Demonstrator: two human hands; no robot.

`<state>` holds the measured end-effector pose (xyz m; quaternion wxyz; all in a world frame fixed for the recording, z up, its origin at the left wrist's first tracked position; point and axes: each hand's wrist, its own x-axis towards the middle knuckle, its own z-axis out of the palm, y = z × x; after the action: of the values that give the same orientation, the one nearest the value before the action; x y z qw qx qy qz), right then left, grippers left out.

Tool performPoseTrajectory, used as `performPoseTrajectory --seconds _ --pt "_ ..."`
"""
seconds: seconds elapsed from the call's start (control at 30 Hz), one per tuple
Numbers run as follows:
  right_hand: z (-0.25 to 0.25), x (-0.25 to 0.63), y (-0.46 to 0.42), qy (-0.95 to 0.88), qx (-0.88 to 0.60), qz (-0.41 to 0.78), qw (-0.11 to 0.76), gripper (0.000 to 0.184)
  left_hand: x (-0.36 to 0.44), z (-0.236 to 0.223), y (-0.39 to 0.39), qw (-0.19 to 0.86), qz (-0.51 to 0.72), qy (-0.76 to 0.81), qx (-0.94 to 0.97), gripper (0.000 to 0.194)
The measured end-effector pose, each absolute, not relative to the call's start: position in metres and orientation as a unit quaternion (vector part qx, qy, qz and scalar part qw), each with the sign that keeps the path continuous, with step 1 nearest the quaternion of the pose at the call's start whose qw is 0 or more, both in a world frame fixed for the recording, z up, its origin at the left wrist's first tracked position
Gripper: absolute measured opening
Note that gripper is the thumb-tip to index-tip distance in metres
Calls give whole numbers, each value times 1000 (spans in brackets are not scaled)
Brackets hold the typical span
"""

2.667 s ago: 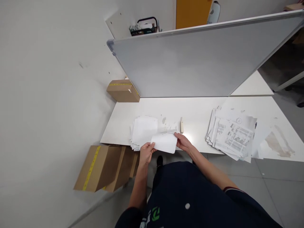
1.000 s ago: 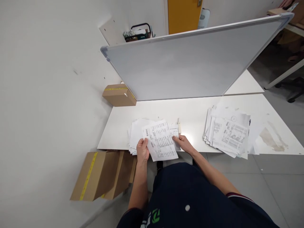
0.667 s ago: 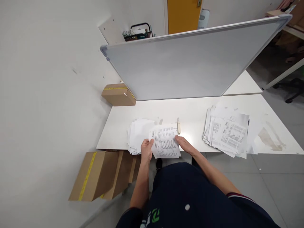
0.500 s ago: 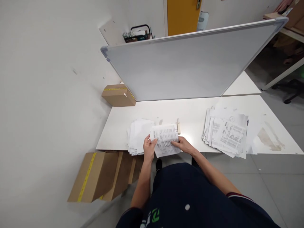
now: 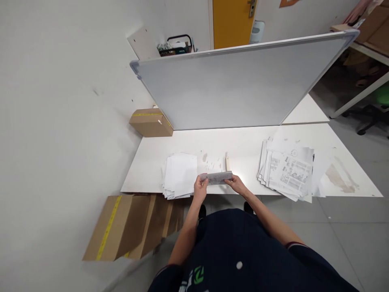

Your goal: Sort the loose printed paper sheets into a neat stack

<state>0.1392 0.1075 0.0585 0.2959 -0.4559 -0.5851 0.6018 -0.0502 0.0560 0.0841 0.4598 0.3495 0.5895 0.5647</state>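
Observation:
Both hands hold a printed sheet of paper [image 5: 216, 178] by its two ends, just over the table's front edge. It shows as a narrow band with dense print; I cannot tell whether it is folded or tilted. My left hand [image 5: 200, 190] pinches the left end, thumb on the near side. The right end is pinched by my right hand [image 5: 236, 185]. Just beyond the sheet lies a small beige bar-shaped object [image 5: 227, 163]. To the left is a stack of white papers [image 5: 182, 172], its edges uneven. A loose pile of printed sheets [image 5: 288, 172] lies on the right.
A whiteboard [image 5: 212, 89] stands across the back of the white table [image 5: 194, 140]. One taped cardboard box [image 5: 152, 122] sits at the table's far left corner. More cardboard boxes [image 5: 105, 229] stand left of me, below table height, by the wall.
The sheet, broad and facing up before, now shows as a narrow band. My left hand has moved right and the right hand slightly, both still gripping it.

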Motion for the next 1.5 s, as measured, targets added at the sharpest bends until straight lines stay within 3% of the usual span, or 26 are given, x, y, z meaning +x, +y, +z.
performPoseTrajectory --seconds 0.23,0.63,0.93,1.07,1.27,1.5 --pt "33 143 108 -585 -476 584 302 27 -49 68 56 440 538 598 400 22" --pt "36 146 109 -602 -498 554 287 24 -46 71 61 432 525 615 400 17" --pt "61 161 106 -535 -543 583 282 29 -36 74 65 483 526 626 314 33" --pt "46 184 106 -459 -583 622 251 29 -16 71 63 583 396 653 276 43" --pt "16 213 77 -342 -612 691 173 22 6 51 46 637 257 668 284 33" --pt "-3 230 62 -270 -651 678 209 22 18 28 49 657 214 658 297 52"
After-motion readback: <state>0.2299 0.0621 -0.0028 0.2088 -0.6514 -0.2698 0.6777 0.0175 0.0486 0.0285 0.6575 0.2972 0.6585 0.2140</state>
